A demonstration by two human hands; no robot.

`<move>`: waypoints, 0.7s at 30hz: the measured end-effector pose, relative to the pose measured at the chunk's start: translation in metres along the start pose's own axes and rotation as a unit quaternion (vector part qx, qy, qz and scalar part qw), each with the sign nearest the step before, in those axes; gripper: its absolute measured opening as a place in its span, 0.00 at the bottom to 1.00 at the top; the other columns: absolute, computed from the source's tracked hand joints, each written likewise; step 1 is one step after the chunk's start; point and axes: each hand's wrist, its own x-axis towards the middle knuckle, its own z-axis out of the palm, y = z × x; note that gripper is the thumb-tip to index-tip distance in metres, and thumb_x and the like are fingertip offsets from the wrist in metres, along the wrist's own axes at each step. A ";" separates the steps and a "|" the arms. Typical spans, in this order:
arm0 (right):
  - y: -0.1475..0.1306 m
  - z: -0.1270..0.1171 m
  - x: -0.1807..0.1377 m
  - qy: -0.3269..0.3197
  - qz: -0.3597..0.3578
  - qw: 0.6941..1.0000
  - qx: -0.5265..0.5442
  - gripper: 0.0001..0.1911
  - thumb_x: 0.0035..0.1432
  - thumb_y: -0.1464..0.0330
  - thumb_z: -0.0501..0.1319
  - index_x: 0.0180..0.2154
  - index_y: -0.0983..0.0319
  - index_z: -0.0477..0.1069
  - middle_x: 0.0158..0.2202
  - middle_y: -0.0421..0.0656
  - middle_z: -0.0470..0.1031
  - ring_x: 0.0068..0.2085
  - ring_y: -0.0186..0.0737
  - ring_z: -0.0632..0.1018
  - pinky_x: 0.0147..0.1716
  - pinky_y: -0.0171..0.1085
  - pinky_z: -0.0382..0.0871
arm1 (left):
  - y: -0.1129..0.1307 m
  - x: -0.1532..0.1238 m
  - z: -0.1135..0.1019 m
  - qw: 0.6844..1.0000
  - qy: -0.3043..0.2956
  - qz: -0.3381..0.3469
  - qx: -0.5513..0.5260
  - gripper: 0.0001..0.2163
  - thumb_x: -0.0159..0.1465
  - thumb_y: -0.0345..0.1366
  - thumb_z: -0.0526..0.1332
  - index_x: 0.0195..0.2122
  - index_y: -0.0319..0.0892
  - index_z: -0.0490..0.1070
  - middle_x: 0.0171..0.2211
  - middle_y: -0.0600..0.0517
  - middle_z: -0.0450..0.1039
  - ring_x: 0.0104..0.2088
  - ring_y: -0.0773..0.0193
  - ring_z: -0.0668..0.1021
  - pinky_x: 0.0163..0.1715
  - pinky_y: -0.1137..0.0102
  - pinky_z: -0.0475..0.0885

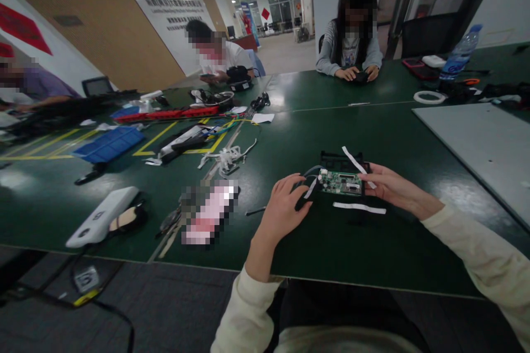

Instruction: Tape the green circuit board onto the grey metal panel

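Observation:
My right hand (387, 187) grips the right end of a green circuit board (340, 182), with thumb in front and fingers behind. A black plastic frame (339, 160) shows behind the board's upper edge. One white strip (354, 160) slants across the frame down to my right fingertips. Beside the board's left end, my left hand (287, 201) has its fingers curved and apart. Thin grey cables (312, 170) run from the board's left corner toward it. A short white strip (310, 187) is at its fingertips; whether they touch it I cannot tell. Another white strip (359, 208) lies just below the board.
Left of my hands are a blurred pink phone-shaped item (211, 215), a white device (103, 215), tangled white strips (227, 160) and a blue tray (110, 143). A grey panel (480, 143) lies at right. A bottle (461, 52) stands far right. Several people sit around the table.

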 end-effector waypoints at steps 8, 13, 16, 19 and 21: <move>0.002 -0.008 0.003 0.033 0.013 0.999 -0.007 0.22 0.52 0.71 0.67 0.49 0.60 0.67 0.49 0.45 0.73 0.46 0.40 0.78 0.43 0.39 0.78 | -0.007 0.002 0.008 0.997 -0.038 -0.004 0.072 0.08 0.64 0.29 0.56 0.41 0.41 0.73 0.49 0.48 0.71 0.54 0.55 0.69 0.57 0.54 0.62; 0.000 -0.001 0.002 0.045 0.016 0.998 -0.046 0.24 0.52 0.70 0.67 0.50 0.59 0.65 0.50 0.45 0.73 0.45 0.40 0.78 0.41 0.37 0.78 | -0.002 0.005 0.007 0.998 -0.014 0.007 0.065 0.09 0.66 0.28 0.53 0.39 0.42 0.73 0.46 0.49 0.73 0.52 0.57 0.71 0.58 0.53 0.60; 0.001 -0.002 0.003 0.084 0.002 0.993 -0.088 0.29 0.52 0.68 0.67 0.54 0.58 0.61 0.50 0.47 0.73 0.45 0.41 0.78 0.40 0.38 0.79 | 0.003 0.004 0.003 1.000 0.015 0.011 -0.002 0.08 0.66 0.27 0.52 0.40 0.41 0.70 0.47 0.49 0.72 0.51 0.59 0.72 0.57 0.55 0.61; 0.002 -0.011 0.005 0.149 -0.029 0.971 -0.187 0.36 0.53 0.63 0.64 0.61 0.56 0.54 0.51 0.47 0.71 0.47 0.44 0.77 0.44 0.43 0.77 | 0.008 0.002 -0.003 0.994 0.047 -0.003 -0.096 0.07 0.65 0.27 0.53 0.40 0.41 0.68 0.47 0.47 0.72 0.49 0.60 0.73 0.52 0.59 0.66; 0.001 -0.019 0.005 0.203 -0.079 0.927 -0.306 0.37 0.54 0.60 0.63 0.63 0.56 0.51 0.55 0.49 0.68 0.49 0.47 0.75 0.48 0.49 0.74 | 0.010 0.002 -0.006 0.982 0.074 -0.031 -0.171 0.07 0.65 0.28 0.53 0.41 0.41 0.68 0.45 0.47 0.73 0.46 0.61 0.75 0.48 0.61 0.69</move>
